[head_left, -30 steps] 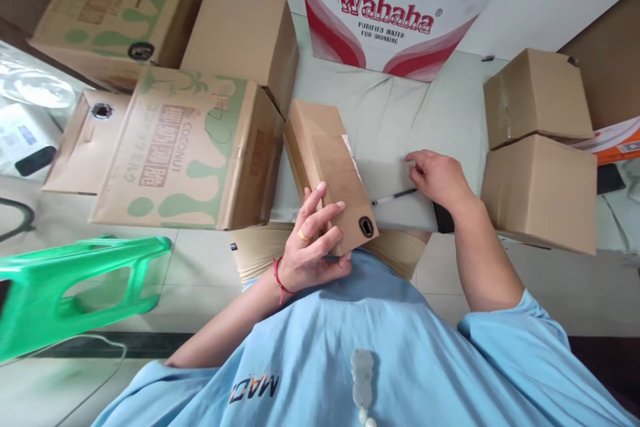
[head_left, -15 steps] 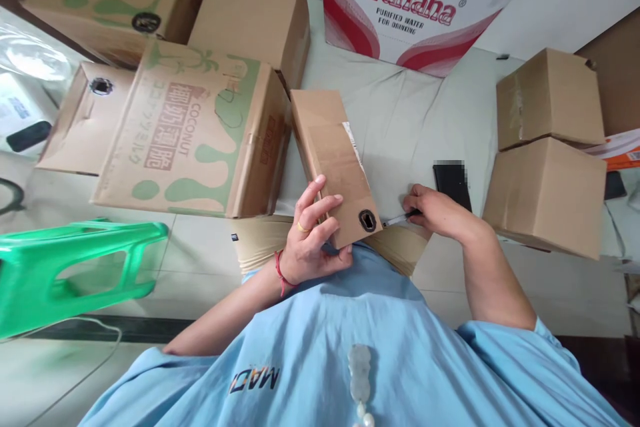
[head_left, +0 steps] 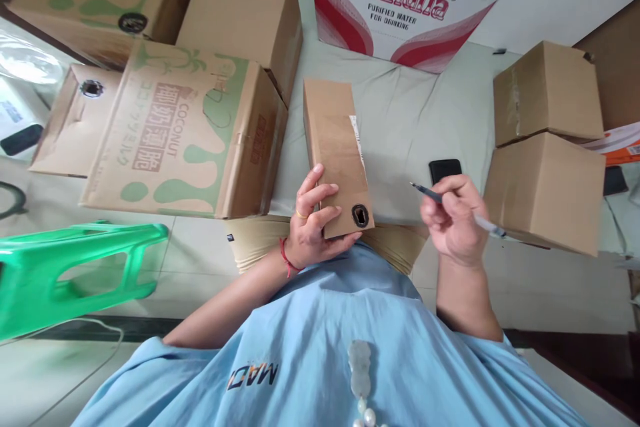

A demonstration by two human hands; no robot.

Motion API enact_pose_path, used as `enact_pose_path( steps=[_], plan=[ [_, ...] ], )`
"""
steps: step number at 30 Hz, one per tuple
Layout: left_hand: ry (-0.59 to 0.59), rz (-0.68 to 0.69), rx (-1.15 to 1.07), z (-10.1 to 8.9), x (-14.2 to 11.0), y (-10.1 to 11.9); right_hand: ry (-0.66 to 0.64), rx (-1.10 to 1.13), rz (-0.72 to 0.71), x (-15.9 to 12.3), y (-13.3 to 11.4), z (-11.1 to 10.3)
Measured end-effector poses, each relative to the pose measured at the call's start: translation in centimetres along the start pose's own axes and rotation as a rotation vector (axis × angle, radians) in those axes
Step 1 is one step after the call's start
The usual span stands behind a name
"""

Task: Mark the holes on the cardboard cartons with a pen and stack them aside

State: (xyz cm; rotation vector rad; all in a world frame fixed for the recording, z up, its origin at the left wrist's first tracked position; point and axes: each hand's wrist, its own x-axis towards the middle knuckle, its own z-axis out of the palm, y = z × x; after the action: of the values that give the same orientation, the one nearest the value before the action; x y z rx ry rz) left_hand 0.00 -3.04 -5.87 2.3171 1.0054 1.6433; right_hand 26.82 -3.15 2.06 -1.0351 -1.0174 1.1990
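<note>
A long narrow cardboard box (head_left: pixel 334 127) lies in front of me, its near end close to my lap. Near that end is a small hole (head_left: pixel 360 215) with a black-inked rim. My left hand (head_left: pixel 317 223) grips the box at its near left corner, fingers over the top and thumb along the near edge. To the right of the box, my right hand (head_left: pixel 456 219) is closed around a pen (head_left: pixel 429 193), whose tip points left, away from the cardboard. A black phone (head_left: pixel 444 169) lies just behind this hand, partly covered by it.
Coconut cartons (head_left: pixel 175 140) and plain boxes are stacked at left. A white and red Wahaha carton (head_left: pixel 405 7) stands at the back. Two brown boxes (head_left: pixel 545 190) are stacked at right. A green plastic stool (head_left: pixel 80 273) is at the lower left.
My right hand has drawn the pen away from the box's near end, to the right, and turned it so its tip is raised. The box has swung slightly straighter under my left hand.
</note>
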Motion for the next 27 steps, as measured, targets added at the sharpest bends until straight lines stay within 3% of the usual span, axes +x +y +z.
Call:
enact_pose_path(
  steps=[3,11,16,27],
  plan=[
    [0.019,0.045,-0.016,0.8,-0.1,-0.8,-0.100,-0.058,0.113,-1.4,0.7,1.1],
    [0.031,0.000,-0.002,1.7,-0.4,-1.0,-0.188,-0.314,0.115,-2.4,0.1,3.8],
    [0.039,-0.010,0.007,1.4,-0.7,-1.1,-0.230,-0.461,0.044,-2.0,0.3,4.6],
    [0.054,0.003,-0.017,1.2,-1.0,-1.3,-0.226,-0.514,-0.053,-1.8,0.7,5.9]
  ],
)
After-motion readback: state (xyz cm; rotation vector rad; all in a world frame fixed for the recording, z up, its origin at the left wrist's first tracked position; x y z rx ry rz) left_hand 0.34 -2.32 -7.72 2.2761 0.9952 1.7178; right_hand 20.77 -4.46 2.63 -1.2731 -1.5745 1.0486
